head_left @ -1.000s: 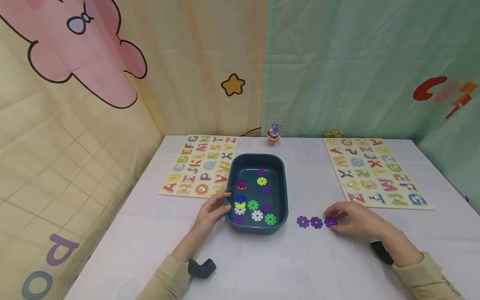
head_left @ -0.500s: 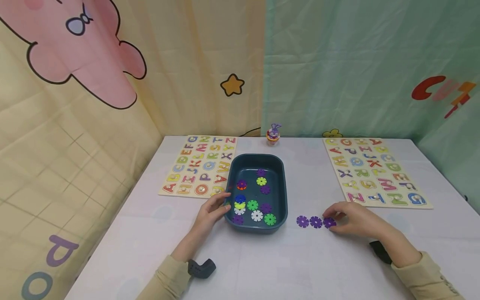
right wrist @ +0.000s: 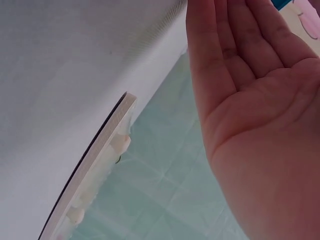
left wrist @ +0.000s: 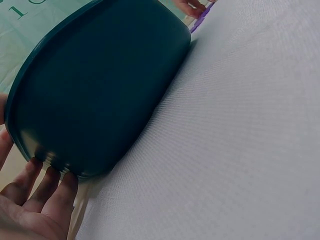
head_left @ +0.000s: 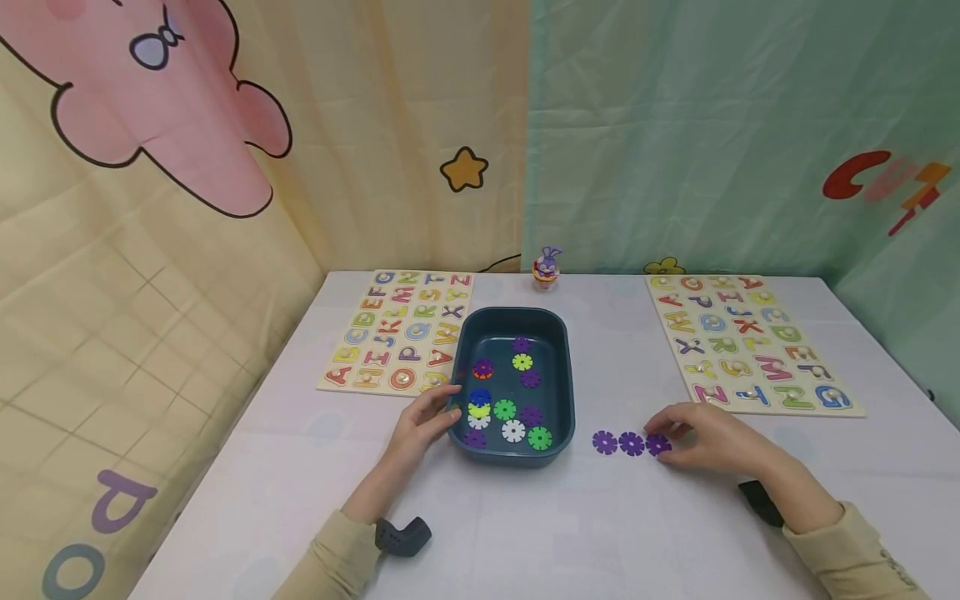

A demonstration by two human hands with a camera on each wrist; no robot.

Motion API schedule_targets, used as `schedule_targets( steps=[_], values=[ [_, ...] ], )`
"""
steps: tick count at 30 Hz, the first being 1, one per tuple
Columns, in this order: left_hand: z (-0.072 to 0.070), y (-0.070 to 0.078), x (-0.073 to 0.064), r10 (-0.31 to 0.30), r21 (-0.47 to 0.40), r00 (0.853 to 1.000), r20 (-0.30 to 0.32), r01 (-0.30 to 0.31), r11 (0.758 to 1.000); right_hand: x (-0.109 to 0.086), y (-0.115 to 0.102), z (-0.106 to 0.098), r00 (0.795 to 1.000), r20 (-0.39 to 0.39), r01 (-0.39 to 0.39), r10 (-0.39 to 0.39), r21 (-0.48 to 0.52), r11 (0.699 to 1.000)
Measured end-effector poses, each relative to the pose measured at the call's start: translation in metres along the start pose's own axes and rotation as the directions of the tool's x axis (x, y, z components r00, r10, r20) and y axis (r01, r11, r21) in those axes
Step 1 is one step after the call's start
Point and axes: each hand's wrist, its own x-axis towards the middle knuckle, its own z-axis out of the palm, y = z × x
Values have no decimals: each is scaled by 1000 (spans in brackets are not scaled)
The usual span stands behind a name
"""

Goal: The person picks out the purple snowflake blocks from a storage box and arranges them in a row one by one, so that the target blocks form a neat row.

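Note:
A dark blue-green plastic tub (head_left: 566,400) holds several notched snowflake discs, among them a yellow disc (head_left: 522,362), a white disc (head_left: 513,431) and a green disc (head_left: 540,438). My left hand (head_left: 422,423) grips the tub's near-left rim; in the left wrist view its fingers (left wrist: 64,195) lie against the tub's outer wall. On the table right of the tub, a left purple disc (head_left: 604,442) and a middle purple disc (head_left: 632,444) lie in a row with a third purple disc (head_left: 657,445). My right hand (head_left: 705,437) pinches that third one between thumb and fingers; its fingertips fall outside the right wrist view.
A letter puzzle board (head_left: 397,333) lies to the left, its right edge beside the tub. Another letter board (head_left: 753,346) lies at the back right, beyond my right hand. A small purple rabbit figure (head_left: 547,268) stands at the back edge. Printed curtains (head_left: 637,125) hang behind the white table (head_left: 540,533).
The third purple disc has shifted very slightly left, towards the middle one, with my right hand on it. My left hand stays on the tub.

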Motion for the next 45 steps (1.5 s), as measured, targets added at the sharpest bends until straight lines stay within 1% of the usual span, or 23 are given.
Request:
schedule_targets(
  steps=[5,8,14,18,22,24,27,31,34,38,40,45],
  values=[
    [0,0,0,-12,1,1000,-3,12,1000,-2,-1,-4,999,-20,-34,35,29,999],
    [0,0,1,-15,0,1000,0,15,1000,-2,-1,-6,997,-56,-42,45,53,998],
    [0,1,4,-9,18,1000,3,9,1000,5,-5,-15,988,-150,49,-35,95,994],
    [0,1,5,-8,30,1000,0,8,1000,19,-12,-23,985,-166,62,-44,104,993],
    [0,-1,5,-7,32,1000,3,7,999,41,-19,-29,987,-151,74,-58,104,992],
    [-1,-1,5,-8,29,1000,5,8,1000,54,-23,-32,989,-141,69,-53,110,991],
    [-1,-2,5,-5,26,1000,8,5,1000,75,-30,-36,991,-130,50,-33,131,990],
    [0,-2,4,-3,18,1000,6,3,1000,105,-39,-38,992,-121,64,-46,148,987],
    [-1,-3,3,-5,14,1000,-2,5,1000,127,-43,-36,992,-101,90,-76,145,985],
    [-1,-3,2,-16,10,1000,-10,16,1000,154,-49,-31,993,-56,108,-101,137,985],
    [-1,-3,2,-17,3,1000,-7,17,1000,165,-52,-27,993,-32,117,-113,136,984],
    [-1,-3,2,-4,-6,1000,-2,4,1000,190,-59,-17,993,36,106,-112,135,985]
  ],
)
